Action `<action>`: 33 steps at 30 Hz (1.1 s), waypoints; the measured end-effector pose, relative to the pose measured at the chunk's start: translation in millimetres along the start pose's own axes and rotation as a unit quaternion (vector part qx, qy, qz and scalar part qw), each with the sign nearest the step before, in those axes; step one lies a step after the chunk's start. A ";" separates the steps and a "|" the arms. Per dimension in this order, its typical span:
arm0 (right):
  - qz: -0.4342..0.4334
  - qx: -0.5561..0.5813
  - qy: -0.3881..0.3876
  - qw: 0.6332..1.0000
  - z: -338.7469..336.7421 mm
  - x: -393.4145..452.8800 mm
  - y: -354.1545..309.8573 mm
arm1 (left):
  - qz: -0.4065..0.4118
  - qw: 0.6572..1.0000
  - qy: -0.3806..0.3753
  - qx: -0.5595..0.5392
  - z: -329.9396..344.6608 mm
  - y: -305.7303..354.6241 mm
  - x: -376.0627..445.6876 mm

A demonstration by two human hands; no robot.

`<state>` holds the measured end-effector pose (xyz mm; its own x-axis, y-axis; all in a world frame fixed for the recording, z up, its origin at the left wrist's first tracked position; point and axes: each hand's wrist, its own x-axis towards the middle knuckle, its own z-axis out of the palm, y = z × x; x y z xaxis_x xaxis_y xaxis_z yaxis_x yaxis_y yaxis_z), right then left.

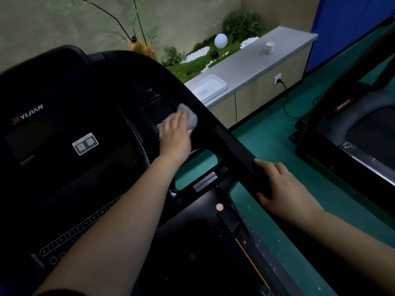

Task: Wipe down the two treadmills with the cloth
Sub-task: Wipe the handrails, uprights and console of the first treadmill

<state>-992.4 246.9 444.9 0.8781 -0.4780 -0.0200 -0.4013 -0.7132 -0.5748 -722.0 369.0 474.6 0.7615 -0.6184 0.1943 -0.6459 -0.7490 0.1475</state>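
Observation:
A black treadmill console marked YIJIAN fills the left and middle of the head view. My left hand lies flat with straight fingers on a grey cloth, pressing it against the console's right side beside a recessed tray. My right hand grips the black right handrail, fingers curled over its end. A second black treadmill stands to the right across the green floor.
A grey-topped cabinet along the wall carries a white tray, a paper cup, a white globe lamp and plants. A black cable runs from a wall socket down to the green floor between the treadmills.

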 end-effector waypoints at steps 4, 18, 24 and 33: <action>-0.018 0.019 0.008 1.000 -0.5 10.6 -3.6 | 0.043 0.997 -0.021 0.065 -5.6 -6.7 -0.9; -0.061 0.037 0.042 0.997 8.9 131.8 -61.1 | -0.032 0.998 -0.024 0.048 -30.6 -85.4 -84.3; -0.059 0.027 0.032 0.997 23.6 190.1 -86.8 | -0.065 0.997 0.052 -0.002 -51.4 -126.1 20.9; -0.051 -0.037 0.051 0.997 29.0 194.6 -90.1 | -0.057 0.989 0.131 0.039 -129.0 -202.1 187.5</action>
<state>-777.8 233.0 469.0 0.8859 -0.4481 0.1197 -0.3331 -0.7944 -0.5079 -455.6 435.0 606.3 0.7831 -0.4530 0.4262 -0.5420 -0.8331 0.1104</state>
